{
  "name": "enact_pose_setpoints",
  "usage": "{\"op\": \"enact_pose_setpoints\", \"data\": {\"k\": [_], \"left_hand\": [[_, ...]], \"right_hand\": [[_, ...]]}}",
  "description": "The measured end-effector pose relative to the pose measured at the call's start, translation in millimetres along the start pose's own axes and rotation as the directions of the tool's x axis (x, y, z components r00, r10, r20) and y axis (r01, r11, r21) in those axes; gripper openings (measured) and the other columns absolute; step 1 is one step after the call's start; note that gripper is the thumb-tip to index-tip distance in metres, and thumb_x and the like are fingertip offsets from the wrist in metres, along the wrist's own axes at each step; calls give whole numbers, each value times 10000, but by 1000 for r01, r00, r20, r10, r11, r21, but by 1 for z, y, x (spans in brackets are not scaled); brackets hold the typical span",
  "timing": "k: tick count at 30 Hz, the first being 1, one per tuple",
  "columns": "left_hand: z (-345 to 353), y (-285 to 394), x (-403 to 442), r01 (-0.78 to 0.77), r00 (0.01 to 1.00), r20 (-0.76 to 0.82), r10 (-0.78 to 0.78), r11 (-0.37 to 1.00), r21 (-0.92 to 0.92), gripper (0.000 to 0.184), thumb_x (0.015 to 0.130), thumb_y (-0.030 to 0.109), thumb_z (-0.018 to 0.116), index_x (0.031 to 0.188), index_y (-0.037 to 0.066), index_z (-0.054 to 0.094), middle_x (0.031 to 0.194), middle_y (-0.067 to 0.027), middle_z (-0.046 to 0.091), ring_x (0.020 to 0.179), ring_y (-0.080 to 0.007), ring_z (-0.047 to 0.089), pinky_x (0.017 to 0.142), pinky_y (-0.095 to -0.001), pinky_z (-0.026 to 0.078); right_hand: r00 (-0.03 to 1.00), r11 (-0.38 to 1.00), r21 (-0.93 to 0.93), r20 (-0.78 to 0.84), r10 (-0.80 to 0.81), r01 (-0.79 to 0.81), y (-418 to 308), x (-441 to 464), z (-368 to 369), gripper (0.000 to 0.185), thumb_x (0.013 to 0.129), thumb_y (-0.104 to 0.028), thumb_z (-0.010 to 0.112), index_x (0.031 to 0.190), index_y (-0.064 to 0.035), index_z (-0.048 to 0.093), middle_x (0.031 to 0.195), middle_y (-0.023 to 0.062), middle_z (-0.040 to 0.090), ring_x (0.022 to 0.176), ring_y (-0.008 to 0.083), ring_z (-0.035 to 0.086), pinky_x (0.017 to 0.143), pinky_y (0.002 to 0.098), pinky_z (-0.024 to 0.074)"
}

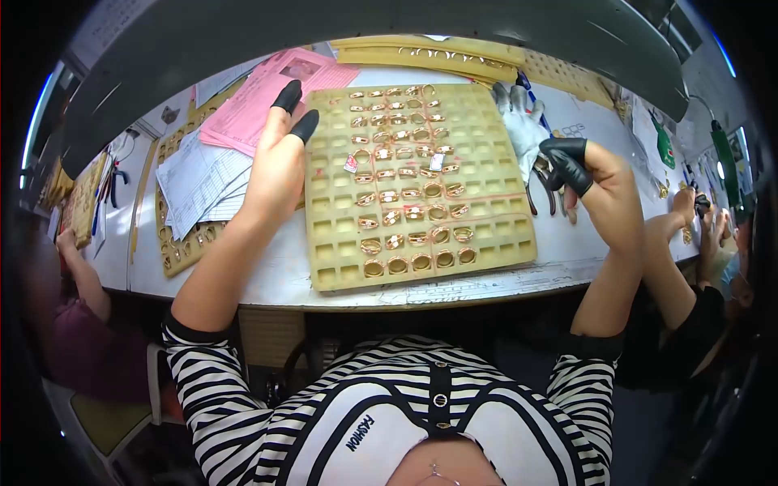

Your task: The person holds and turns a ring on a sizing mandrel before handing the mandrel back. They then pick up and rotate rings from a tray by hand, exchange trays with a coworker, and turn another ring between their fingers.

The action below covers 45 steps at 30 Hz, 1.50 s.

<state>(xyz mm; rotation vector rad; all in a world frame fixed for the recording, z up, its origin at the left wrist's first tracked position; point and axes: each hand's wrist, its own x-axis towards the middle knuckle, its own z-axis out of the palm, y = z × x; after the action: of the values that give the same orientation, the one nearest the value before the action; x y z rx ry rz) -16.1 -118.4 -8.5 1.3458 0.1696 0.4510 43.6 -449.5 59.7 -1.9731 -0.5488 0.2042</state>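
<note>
I see the left hand [279,174], thumb and finger apart, by the tray [324,185]; can't tell if it grips; the right hand [598,182] has its fingers curled close, maybe pinching something, can't tell; the tray sits between the 2 hands' fingers; best keep it flat, so rings [391,196] stay put.

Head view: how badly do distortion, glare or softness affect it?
In the head view, the desk bows along its front edge, fisheye-style; corners go black; a dark shape covers the top; a light strip glares far right; the ring tray reads fairly clearly; the person far left looks dim and soft.
</note>
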Motion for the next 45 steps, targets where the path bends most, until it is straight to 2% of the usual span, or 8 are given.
{"op": "enact_pose_setpoints", "data": {"k": [5, 12, 18, 23, 29, 33, 38, 45], "left_hand": [[3, -7, -27, -389, 878, 413, 243, 865, 316, 510, 897, -30, 565, 1390, 15, 442, 1421, -155, 454, 1333, -265, 419, 1103, -348, 332], [9, 5, -51, -938, 214, 961, 174, 312, 152, 264, 763, 74, 610, 1012, 34, 685, 1117, -138, 645, 1219, -326, 567, 1049, -535, 413], [11, -5, -53, -929, 242, 956, 168, 323, 179, 143, 653, 80, 586, 775, 6, 584, 926, -142, 606, 1238, -353, 546, 1048, -556, 406], [9, 1, -47, -908, 238, 967, 93, 376, 187, 308, 666, 91, 629, 960, 2, 658, 1044, -143, 641, 1195, -344, 579, 1022, -550, 434], [25, 7, -39, -601, 716, 647, 261, 702, 382, 164, 808, 11, 696, 959, 0, 632, 887, -131, 599, 798, -274, 618, 676, -341, 514], [35, 13, -21, -259, 867, 497, -18, 838, 481, 357, 814, 104, 761, 1106, 18, 574, 887, -82, 630, 662, -81, 583, 562, -244, 473], [38, 2, -23, 71, 831, 548, -96, 995, 67, 231, 879, 82, 717, 1049, 2, 583, 935, -45, 653, 800, -66, 614, 650, -215, 518], [31, 1, -27, -8, 819, 567, -93, 985, 173, 179, 892, 47, 688, 1037, -9, 598, 937, -38, 649, 787, -59, 619, 656, -217, 531]], "right_hand": [[966, 936, -238, 75, -248, 259, 1, 42, 25, 114, 897, -43, 616, 949, 47, 662, 687, 47, 566, 603, 86, 463, 540, 266, 383], [925, 888, -301, 265, -272, 347, 38, 74, 52, 144, 828, -57, 690, 964, -11, 684, 805, 93, 595, 682, 204, 558, 614, 318, 449], [869, 725, -478, 281, -408, 495, 48, 73, 64, 112, 767, -14, 656, 868, -13, 607, 846, 124, 560, 758, 342, 580, 656, 414, 471], [814, 614, -542, 300, -497, 574, 51, 73, 66, 97, 714, 19, 619, 788, -16, 568, 825, 128, 544, 746, 358, 576, 640, 440, 470], [895, 884, -159, 154, -418, 440, 39, 69, 68, 97, 832, -50, 689, 908, 2, 660, 767, 57, 521, 646, 150, 500, 573, 273, 408], [817, 829, -9, 175, -549, 559, 22, 55, 75, 190, 811, -26, 699, 999, -5, 690, 826, 58, 593, 692, 117, 539, 593, 251, 428], [747, 748, -50, 126, -652, 662, 21, 45, 83, 227, 752, -24, 742, 975, -24, 698, 847, 83, 616, 701, 202, 625, 587, 313, 498], [652, 627, -203, 89, -753, 752, 30, 46, 95, 262, 665, -63, 767, 919, -45, 706, 804, 78, 623, 643, 244, 618, 530, 342, 482]]}}
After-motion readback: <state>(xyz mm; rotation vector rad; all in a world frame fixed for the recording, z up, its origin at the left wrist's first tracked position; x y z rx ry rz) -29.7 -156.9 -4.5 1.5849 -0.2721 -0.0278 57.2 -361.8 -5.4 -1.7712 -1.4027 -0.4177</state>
